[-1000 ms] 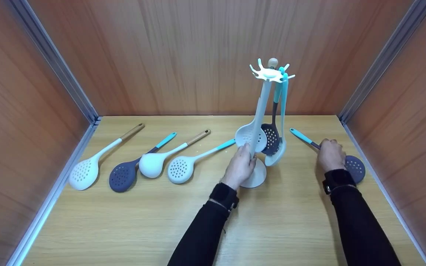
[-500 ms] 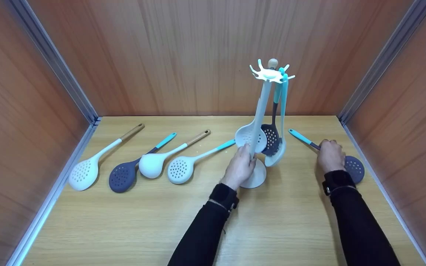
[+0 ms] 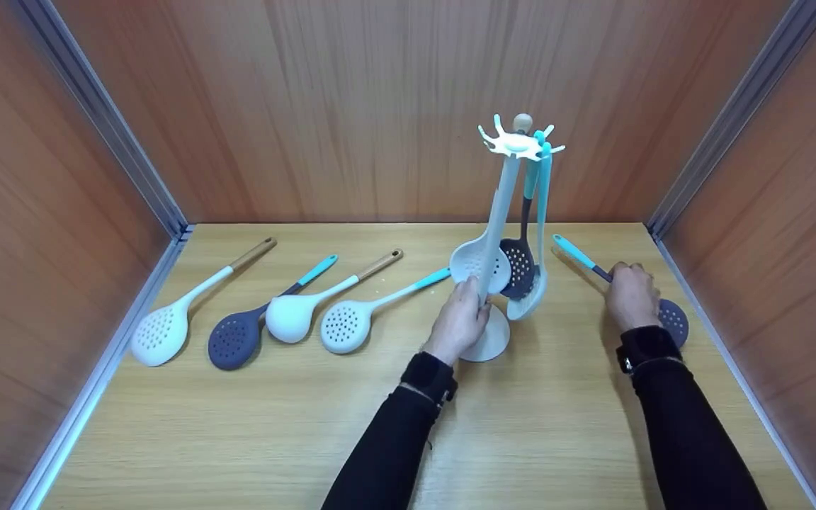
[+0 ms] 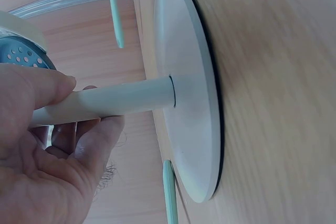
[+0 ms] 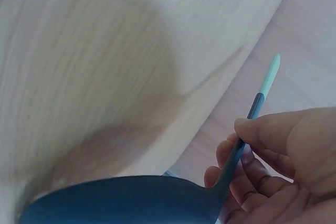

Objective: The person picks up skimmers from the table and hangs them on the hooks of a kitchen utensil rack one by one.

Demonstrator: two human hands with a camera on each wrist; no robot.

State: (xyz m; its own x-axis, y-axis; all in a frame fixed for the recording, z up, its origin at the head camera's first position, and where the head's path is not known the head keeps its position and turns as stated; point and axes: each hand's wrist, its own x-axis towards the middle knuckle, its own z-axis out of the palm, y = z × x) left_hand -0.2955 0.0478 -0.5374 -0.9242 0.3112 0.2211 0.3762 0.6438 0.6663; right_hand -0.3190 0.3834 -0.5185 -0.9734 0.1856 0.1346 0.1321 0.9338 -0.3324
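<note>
My left hand (image 3: 459,320) grips the pale post (image 4: 131,97) of a utensil stand low down, just above its round base (image 4: 184,103). From the stand's hooked top (image 3: 516,144) hang a dark skimmer (image 3: 519,268), a white utensil with a turquoise handle (image 3: 544,205) and a white utensil (image 3: 470,256) partly behind the post. To the right, my right hand (image 3: 632,297) pinches a dark blue skimmer (image 5: 126,203) by its neck, below the turquoise handle (image 3: 572,250). The skimmer is lifted, its shadow apart from it on the table; the hand hides part of its head.
Left of the stand lie a white skimmer (image 3: 161,331) with wooden handle, a dark skimmer (image 3: 234,341), a white ladle (image 3: 290,317) with wooden handle, and a white skimmer (image 3: 346,326) with turquoise handle. Wooden panels (image 3: 351,106) enclose the table (image 3: 273,439) behind and at both sides.
The skimmer in my right hand has risen slightly off the table; its handle end has tipped up and its head has shifted left. My left hand and the stand have stayed in place.
</note>
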